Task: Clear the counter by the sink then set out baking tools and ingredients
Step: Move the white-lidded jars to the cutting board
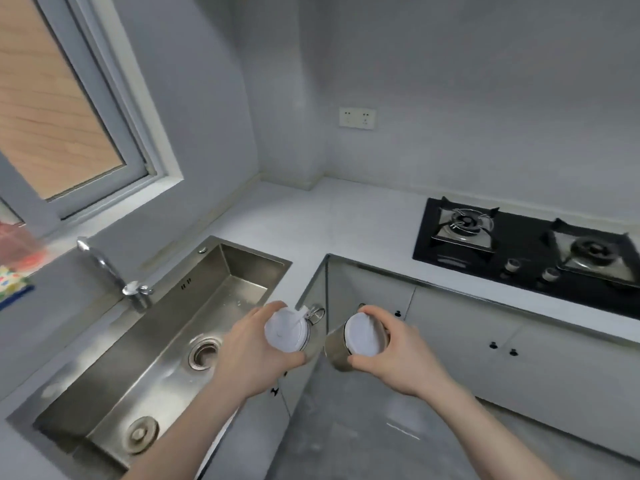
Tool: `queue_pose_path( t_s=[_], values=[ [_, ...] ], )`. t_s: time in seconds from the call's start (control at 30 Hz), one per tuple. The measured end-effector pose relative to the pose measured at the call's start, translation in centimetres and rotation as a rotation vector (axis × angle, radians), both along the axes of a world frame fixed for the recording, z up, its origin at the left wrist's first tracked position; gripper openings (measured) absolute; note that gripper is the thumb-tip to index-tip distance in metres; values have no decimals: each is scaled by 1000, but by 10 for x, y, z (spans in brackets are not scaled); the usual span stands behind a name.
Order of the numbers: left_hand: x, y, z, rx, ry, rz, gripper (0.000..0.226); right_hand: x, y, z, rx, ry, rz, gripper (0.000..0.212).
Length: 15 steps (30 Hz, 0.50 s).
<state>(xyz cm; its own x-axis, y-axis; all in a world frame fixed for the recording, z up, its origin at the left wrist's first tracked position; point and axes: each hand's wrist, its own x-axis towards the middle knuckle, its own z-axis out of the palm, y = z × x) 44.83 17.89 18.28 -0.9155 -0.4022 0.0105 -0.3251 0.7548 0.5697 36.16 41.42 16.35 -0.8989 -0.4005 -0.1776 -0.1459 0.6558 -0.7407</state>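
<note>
My left hand (251, 351) grips a jar with a white lid (286, 330) and a wire clasp on its right side, held in the air over the right end of the steel sink (114, 386). My right hand (398, 355) grips a second jar, metal-sided with a white lid (363, 334), held over the floor in front of the counter's corner. The two jars are side by side and apart. The white counter (346, 223) runs from the sink round the corner to the stove.
A black two-burner gas stove (526, 247) sits in the counter at right. The tap (114, 271) stands behind the sink, with a drain plug (140, 434) lying in the basin. Colourful packets (17, 261) lie at the far left. White cabinet doors (485, 341) are below the counter.
</note>
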Motion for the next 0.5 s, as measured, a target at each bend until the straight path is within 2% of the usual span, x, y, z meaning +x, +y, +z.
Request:
queue_pose_path(
  t_s=[0.27,0.37,0.5],
  values=[
    [-100,134,-2,52,-57,-332,60,-29,154,-3,-23,-6,-310,89],
    [-141,183,-5,28,-82,-462,67,-36,202,-7,-15,0,-444,87],
    [-186,234,-8,-1,-106,-587,65,-49,251,-10,10,-4,-554,89]
  ],
)
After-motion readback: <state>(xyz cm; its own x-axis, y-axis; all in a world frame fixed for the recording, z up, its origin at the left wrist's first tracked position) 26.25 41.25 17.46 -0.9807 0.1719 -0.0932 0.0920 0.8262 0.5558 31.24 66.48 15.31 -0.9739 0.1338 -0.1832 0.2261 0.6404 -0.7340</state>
